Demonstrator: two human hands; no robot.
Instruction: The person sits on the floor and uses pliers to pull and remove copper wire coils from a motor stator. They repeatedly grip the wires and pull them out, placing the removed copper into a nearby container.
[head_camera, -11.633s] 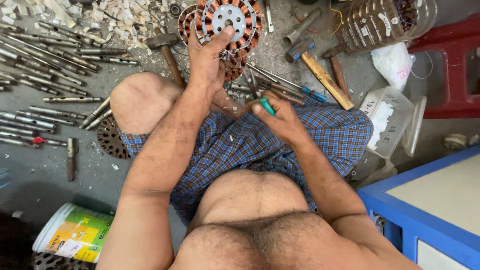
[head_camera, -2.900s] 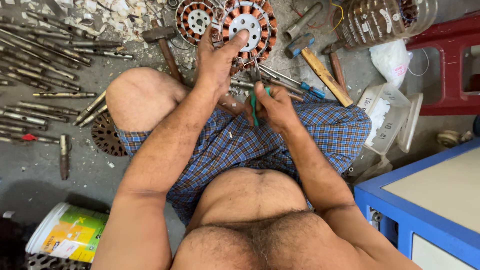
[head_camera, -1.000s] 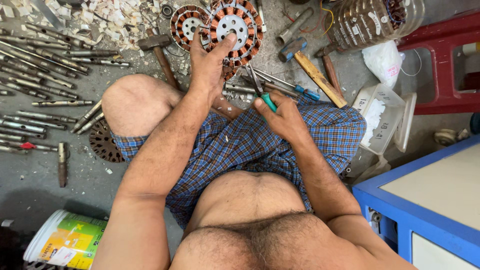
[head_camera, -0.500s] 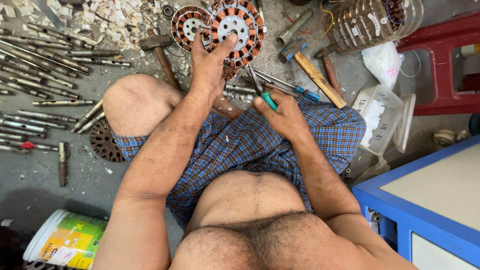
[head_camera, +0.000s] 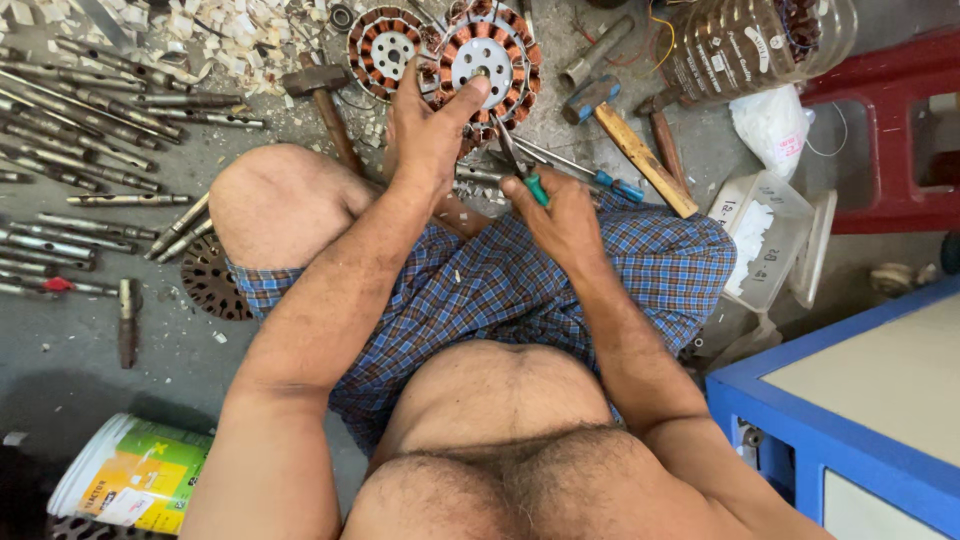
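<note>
My left hand grips the near rim of a round motor stator with copper windings, thumb on its centre plate. My right hand is closed on a green-handled tool whose metal tip points up at the stator's lower edge. A second, similar stator lies just left of the first. I sit on the floor with one knee raised, in blue checked shorts.
Several long metal rods lie at the left. A hammer rests by my knee, another hammer and a blue-handled screwdriver at the right. A clear plastic jar, white box, red stool, blue cabinet and paint bucket surround me.
My left hand stays on the stator and its thumb has shifted slightly on the centre. The right hand keeps the green-handled tool near the stator's edge. The view has drifted a little.
</note>
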